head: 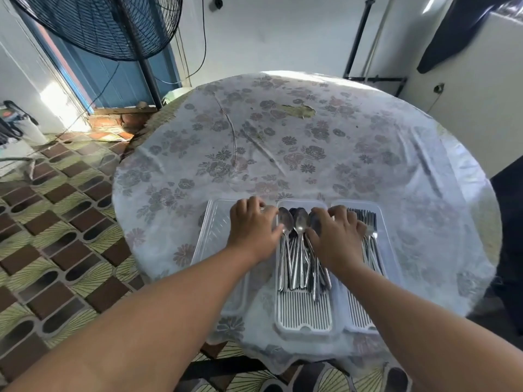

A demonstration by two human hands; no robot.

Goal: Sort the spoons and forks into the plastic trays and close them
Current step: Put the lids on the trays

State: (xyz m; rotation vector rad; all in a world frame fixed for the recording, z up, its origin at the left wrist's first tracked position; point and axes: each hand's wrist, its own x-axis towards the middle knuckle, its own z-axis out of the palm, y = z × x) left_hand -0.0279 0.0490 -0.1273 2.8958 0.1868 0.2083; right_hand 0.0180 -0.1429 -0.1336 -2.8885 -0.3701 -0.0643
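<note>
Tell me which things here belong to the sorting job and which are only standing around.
Job: spoons, forks, spoon tray, fork tray, clear lid, left hand, right hand.
Not job: fan, tablecloth, floor tiles.

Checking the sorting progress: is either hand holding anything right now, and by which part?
Cannot be told: the left hand and right hand rest by the spoons, fingertips hidden.

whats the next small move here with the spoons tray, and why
Probably lift the clear lid lying left of the spoon tray and bring it over. The spoons already lie together in the middle tray and the forks in the right tray, both uncovered. The left hand rests on the lid, the right hand over the spoons, so closing looks next.
</note>
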